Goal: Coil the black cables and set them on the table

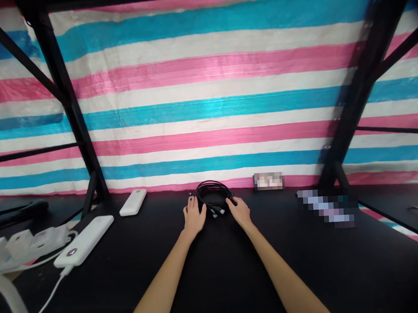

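Observation:
A black cable (214,183) lies wound in a round coil near the back of the black table, its light-coloured plugs (221,212) resting at the front of the loop. My left hand (194,216) lies at the coil's left side, fingers stretched and spread, thumb by the loop's edge. A small light plug end shows just beyond its fingertips. On the right side, my right hand (240,211) has its thumb and curled fingers on either side of the coil's edge; the fingertips are partly hidden.
Two white power banks (85,240) lie to the left, the nearer with a white cable plugged in. White chargers (38,242) crowd the left edge. At the back right stands a small blurred box (269,181); a blurred flat item (326,208) lies farther right. Black posts flank a striped sheet.

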Demonstrator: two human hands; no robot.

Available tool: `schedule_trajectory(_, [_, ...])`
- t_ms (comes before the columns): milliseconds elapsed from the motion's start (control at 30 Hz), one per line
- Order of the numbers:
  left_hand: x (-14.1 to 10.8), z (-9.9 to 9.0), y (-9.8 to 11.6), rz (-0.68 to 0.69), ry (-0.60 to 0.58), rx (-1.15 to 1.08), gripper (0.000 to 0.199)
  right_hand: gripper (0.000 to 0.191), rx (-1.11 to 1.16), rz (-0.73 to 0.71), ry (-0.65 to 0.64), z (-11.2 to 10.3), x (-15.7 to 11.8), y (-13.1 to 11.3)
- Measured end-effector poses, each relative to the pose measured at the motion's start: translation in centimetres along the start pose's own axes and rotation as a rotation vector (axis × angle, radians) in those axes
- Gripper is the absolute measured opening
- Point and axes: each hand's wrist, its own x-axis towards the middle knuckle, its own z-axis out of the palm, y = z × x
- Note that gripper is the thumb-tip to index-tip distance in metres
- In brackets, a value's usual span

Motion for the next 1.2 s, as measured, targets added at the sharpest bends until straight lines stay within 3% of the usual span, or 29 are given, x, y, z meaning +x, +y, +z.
schedule_trajectory(100, [0.0,0.0,0.0,0.002,-0.014,-0.028,0.061,0.041,0.038,-0.017,-0.027,0.1,-0.1,0.1])
schedule_trajectory(267, [0.1,-0.7,-0.2,-0.118,0.037,-0.072,0.064,0.045,0.156,-0.095,-0.102,0.5,-0.2,0.2])
schedule_trajectory(567, [0.1,-1.2,-0.6,-0.129,0.053,-0.127,0.065,0.06,0.112,-0.135,-0.072,0.8,-0.8,-0.4])
schedule_trajectory(767, [-0.2,-1.2,-0.4,0.031,0.15,0.01,0.059,0.046,-0.001,-0.304,-0.05,0.0,-1.4,-1.6])
schedule_trajectory(933, [0.1,-1.5,-0.3,0.032,0.134,0.123,0.054,0.043,-0.103,-0.281,-0.178,0.4,-1.7,-1.8])
schedule_trajectory(1200, [0.0,-1.5,-0.3,0.03,0.147,0.121,0.054,0.047,-0.077,-0.251,-0.191,0.6,-1.9,-1.8])
